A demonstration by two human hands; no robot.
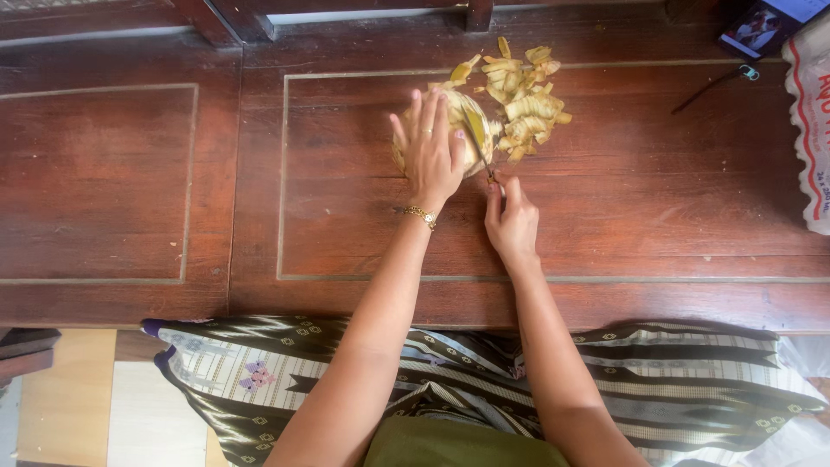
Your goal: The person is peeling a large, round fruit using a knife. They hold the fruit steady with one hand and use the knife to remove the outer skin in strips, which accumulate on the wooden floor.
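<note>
My left hand [430, 154] lies spread over a pale, round, partly peeled fruit [458, 108] on a dark wooden tabletop [657, 207], holding it steady. My right hand [512, 220] grips the handle of a knife [478, 138] whose blade rests against the fruit's right side. A pile of yellowish peel strips [526, 99] lies just beyond and to the right of the fruit. The left hand hides much of the fruit.
At the far right edge lies a white bag with red print [811, 130]. A small dark card or packet [756, 30] and a thin dark tool [713, 86] lie at the top right. A striped cloth [692, 372] covers my lap below the table edge.
</note>
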